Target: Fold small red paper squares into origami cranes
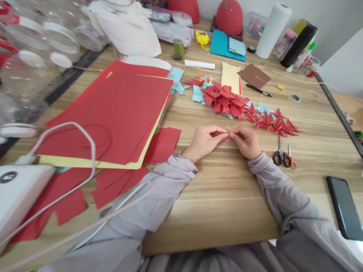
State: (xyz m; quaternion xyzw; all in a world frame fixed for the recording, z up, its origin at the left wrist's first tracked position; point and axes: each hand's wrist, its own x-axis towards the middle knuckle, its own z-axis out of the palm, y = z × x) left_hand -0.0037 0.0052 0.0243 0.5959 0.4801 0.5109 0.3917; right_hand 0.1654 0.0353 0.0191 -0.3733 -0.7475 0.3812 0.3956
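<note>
Above the middle of the wooden table point(227, 196), my left hand point(206, 141) and my right hand point(246, 141) meet at the fingertips. Both pinch a small folded piece of red paper point(224, 138), mostly hidden by the fingers. Just beyond the hands lies a heap of folded red paper pieces point(224, 100), with light blue ones among them. Several red paper cranes point(279, 122) spread out to its right. Black-handled scissors point(280, 155) and smaller orange-handled scissors point(292, 161) lie to the right of my right hand.
Large red sheets point(113, 113) are stacked on the left, with cut red pieces point(164, 143) beside them. A white cable point(92, 151) crosses there from a white device point(22, 196). A phone point(344, 206) lies at the right; a yellow tape measure point(202, 37) and paper roll point(273, 30) stand behind.
</note>
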